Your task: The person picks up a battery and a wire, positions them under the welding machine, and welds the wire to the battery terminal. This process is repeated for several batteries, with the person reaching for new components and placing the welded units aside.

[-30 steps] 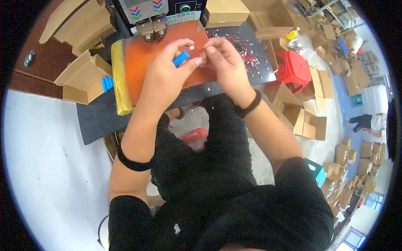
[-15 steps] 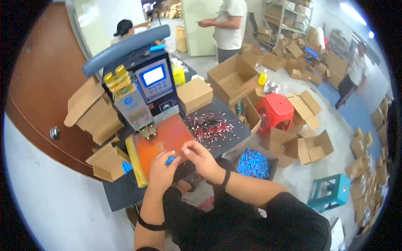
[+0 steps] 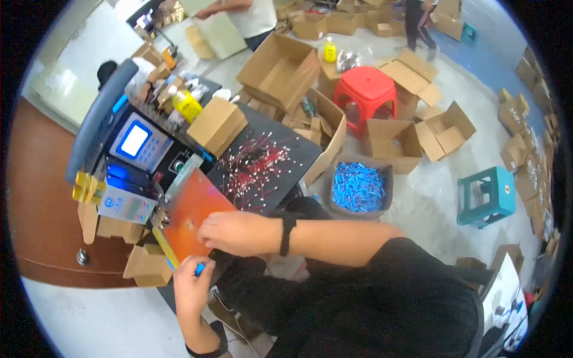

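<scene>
My left hand (image 3: 192, 285) is closed round a small blue cylindrical battery cell (image 3: 200, 268), at the near edge of an orange work plate (image 3: 200, 200). My right hand (image 3: 237, 231) lies over the plate's near right part, its fingers curled down; what they hold, if anything, is hidden. Just beyond the plate's left side stands a bench machine, apparently a spot welder (image 3: 128, 200), with a lit screen (image 3: 135, 139) and a metal head above the plate's edge. Thin red and black wires with pale ends (image 3: 256, 167) lie heaped on the dark table right of the plate.
A grey bin (image 3: 388, 191) full of blue cells stands right of the table. Open cartons (image 3: 280, 68), a red stool (image 3: 367, 86) and a teal stool (image 3: 486, 197) occupy the floor. A small carton (image 3: 219, 125) and yellow bottle (image 3: 187, 106) sit behind the wires. Two people stand farther off.
The head view has turned, shifting the machine and table leftward. My hands are farther apart: the right reaches over the plate, the left stays nearer with the blue cell.
</scene>
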Action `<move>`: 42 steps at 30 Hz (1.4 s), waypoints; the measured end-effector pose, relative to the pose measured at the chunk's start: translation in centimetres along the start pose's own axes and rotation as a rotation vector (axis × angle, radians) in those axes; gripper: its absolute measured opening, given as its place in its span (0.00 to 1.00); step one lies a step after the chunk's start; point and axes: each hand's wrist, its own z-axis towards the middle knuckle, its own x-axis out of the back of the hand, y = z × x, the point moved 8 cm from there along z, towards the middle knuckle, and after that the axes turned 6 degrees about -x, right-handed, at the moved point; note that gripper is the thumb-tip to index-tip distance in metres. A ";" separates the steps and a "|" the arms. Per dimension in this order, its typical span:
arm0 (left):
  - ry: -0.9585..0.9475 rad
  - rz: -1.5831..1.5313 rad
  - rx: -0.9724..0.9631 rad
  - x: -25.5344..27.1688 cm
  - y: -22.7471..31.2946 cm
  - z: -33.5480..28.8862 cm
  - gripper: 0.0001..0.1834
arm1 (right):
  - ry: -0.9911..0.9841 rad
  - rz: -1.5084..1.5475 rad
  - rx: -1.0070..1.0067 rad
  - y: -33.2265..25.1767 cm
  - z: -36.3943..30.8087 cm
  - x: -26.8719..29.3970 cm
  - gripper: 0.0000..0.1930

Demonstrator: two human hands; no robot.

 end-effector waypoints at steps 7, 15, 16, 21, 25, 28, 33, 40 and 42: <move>0.337 -0.481 0.037 1.3 -6.9 2.1 0.15 | 0.177 0.390 -0.344 5.8 2.9 3.3 0.07; 0.498 -0.410 0.092 0.4 -12.1 4.2 0.16 | 0.331 0.748 -0.510 11.2 4.6 -1.2 0.06; 0.479 -0.426 0.091 -0.1 -12.2 4.2 0.17 | 0.321 0.744 -0.524 11.2 4.6 -1.7 0.06; 0.433 -0.311 0.089 -1.5 -11.8 4.0 0.16 | 0.381 0.668 -0.556 11.5 3.9 -2.7 0.05; 0.340 -0.293 0.114 -0.7 -12.2 5.7 0.14 | 0.441 0.707 -0.538 11.9 3.8 -2.3 0.06; 0.383 -0.326 0.080 -1.2 -13.2 5.8 0.16 | 0.438 0.682 -0.532 12.3 4.1 -2.7 0.06; 0.402 -0.268 0.060 -1.0 -13.2 6.0 0.17 | 0.437 0.516 -0.537 11.9 4.5 -2.8 0.07; 0.429 -0.296 0.046 -1.7 -14.2 6.2 0.17 | 0.487 0.489 -0.564 12.2 4.3 -3.0 0.07; 0.420 -0.267 0.047 -1.5 -13.9 6.4 0.17 | 0.508 0.491 -0.531 11.9 4.5 -2.9 0.07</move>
